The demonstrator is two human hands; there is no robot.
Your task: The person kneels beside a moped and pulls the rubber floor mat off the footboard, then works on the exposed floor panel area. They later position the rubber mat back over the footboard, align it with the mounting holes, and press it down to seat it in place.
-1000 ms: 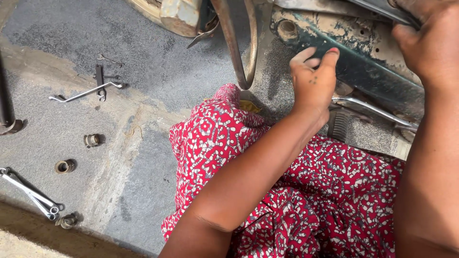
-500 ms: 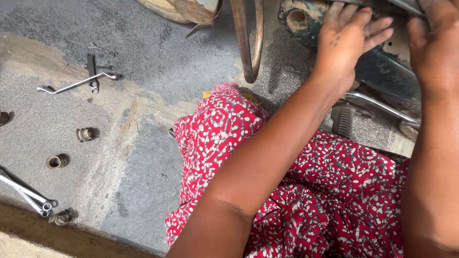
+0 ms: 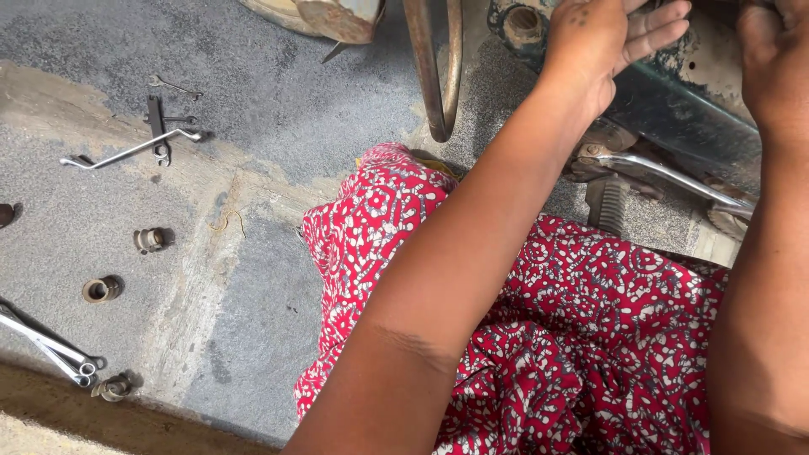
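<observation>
From the head camera, the left hand lies flat with fingers spread on a dark green metal frame at the upper right. The right hand rests on the same frame, its grip impossible to tell. The frame looks grimy and scuffed, a chrome lever just beneath. Wrenches and bushings lie well apart on the concrete floor.
</observation>
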